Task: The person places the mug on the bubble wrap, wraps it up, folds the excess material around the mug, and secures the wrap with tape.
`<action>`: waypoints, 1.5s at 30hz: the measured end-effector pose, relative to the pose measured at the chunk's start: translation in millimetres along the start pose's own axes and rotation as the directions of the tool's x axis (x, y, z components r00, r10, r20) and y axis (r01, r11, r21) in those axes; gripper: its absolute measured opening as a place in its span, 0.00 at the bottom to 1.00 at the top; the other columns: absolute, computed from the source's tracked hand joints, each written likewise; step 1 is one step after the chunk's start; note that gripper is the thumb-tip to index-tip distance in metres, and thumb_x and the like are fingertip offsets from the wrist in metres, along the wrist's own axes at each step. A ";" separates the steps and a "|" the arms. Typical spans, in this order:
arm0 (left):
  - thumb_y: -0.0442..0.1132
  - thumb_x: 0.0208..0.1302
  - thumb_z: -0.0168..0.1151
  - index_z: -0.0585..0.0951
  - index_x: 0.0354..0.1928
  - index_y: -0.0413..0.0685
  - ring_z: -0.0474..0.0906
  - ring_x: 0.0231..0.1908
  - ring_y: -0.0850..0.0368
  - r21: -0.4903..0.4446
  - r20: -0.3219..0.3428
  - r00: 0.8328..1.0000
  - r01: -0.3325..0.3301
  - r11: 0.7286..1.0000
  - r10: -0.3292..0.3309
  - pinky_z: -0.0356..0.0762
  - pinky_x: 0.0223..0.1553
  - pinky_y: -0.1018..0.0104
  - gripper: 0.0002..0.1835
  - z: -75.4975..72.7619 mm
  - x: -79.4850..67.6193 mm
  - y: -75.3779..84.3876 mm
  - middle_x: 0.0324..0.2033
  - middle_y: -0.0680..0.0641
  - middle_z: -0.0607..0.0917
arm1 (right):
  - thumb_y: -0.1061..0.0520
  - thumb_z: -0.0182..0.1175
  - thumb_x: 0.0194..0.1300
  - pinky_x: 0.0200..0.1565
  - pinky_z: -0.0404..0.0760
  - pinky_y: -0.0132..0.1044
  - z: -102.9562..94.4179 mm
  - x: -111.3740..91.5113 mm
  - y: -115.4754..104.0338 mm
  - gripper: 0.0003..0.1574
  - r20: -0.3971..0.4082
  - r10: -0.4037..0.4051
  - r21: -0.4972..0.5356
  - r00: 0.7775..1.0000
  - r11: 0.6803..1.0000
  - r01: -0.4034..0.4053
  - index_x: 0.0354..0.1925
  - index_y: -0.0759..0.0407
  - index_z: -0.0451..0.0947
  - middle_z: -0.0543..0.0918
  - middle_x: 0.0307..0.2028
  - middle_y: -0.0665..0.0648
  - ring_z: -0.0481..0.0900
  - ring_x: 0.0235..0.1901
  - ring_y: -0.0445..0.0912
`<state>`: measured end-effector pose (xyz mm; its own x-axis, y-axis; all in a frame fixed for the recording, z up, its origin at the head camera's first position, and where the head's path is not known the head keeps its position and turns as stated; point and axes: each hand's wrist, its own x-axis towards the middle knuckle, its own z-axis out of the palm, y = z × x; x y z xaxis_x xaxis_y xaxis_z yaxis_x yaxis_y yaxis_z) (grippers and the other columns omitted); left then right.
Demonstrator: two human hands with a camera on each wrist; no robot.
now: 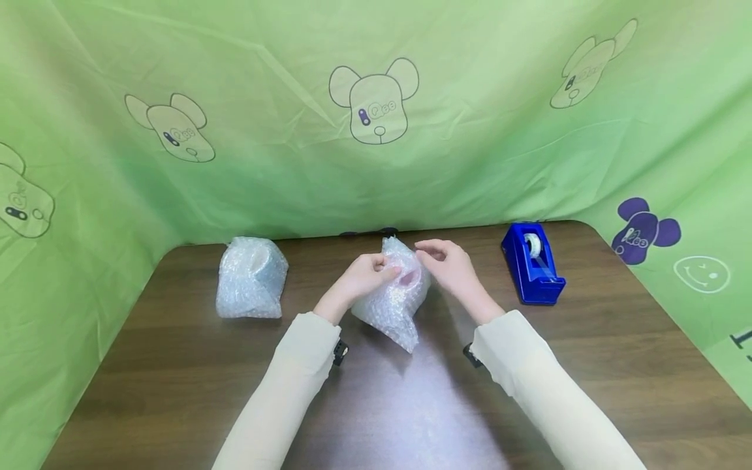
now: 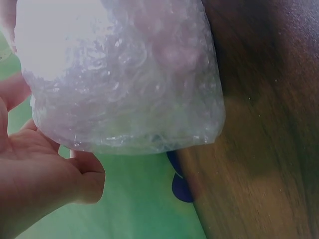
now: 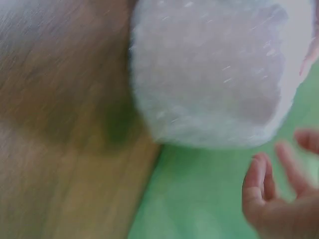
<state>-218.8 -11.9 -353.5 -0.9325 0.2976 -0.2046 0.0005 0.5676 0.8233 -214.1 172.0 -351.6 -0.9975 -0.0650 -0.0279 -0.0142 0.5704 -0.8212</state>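
Observation:
A bubble-wrapped bundle (image 1: 390, 313) stands on the table in the middle of the head view, its wrap gathered upward and a point of wrap sticking out toward the front. My left hand (image 1: 370, 274) pinches the upper wrap, thumb lying across it. In the left wrist view that hand (image 2: 45, 174) shows at lower left, with fingertips right at the bundle's edge (image 2: 129, 99). My right hand (image 1: 449, 264) is just right of the bundle's top, fingers loosely bent and holding nothing. The right wrist view shows its fingers (image 3: 254, 179) spread apart beyond the wrap.
Another bubble-wrapped bundle (image 1: 252, 281) stands at the table's back left. At the back right is a blue tape dispenser (image 1: 531, 274) with a roll of clear tape (image 1: 532, 245). A green printed curtain (image 1: 264, 189) hangs right behind the wooden table (image 1: 176, 378).

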 end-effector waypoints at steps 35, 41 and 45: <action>0.43 0.63 0.63 0.67 0.66 0.40 0.69 0.63 0.43 -0.017 0.111 0.986 -0.125 0.992 0.126 0.68 0.65 0.51 0.31 -8.6 -2.3 -23.4 0.62 0.37 0.74 | 0.54 0.59 0.66 0.18 0.67 0.22 16.7 -12.0 -9.5 0.15 0.283 0.234 0.237 0.930 0.923 -0.304 0.32 0.66 0.80 0.73 0.09 0.42 0.69 0.12 0.32; 0.42 0.63 0.62 0.65 0.68 0.43 0.69 0.61 0.46 -0.065 0.167 0.971 -0.163 0.985 0.171 0.70 0.62 0.53 0.32 -12.4 -1.9 -32.2 0.63 0.38 0.73 | 0.55 0.58 0.66 0.17 0.67 0.21 18.6 -10.8 -9.6 0.17 0.284 0.234 0.243 0.930 0.921 -0.305 0.38 0.72 0.80 0.73 0.09 0.43 0.70 0.12 0.32; 0.36 0.62 0.62 0.60 0.70 0.41 0.68 0.62 0.46 -0.124 0.226 0.952 -0.184 0.975 0.208 0.69 0.62 0.54 0.36 -14.6 -1.5 -37.0 0.64 0.37 0.70 | 0.56 0.58 0.66 0.17 0.67 0.22 18.9 -11.1 -9.6 0.17 0.278 0.227 0.240 0.934 0.924 -0.296 0.38 0.73 0.80 0.73 0.09 0.43 0.70 0.11 0.32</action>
<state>-222.7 -44.6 -375.9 -0.8059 0.5746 -0.1429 0.1268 0.4033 0.9062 -201.6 151.8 -354.2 -0.9151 -0.1585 -0.3707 0.2990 0.3500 -0.8877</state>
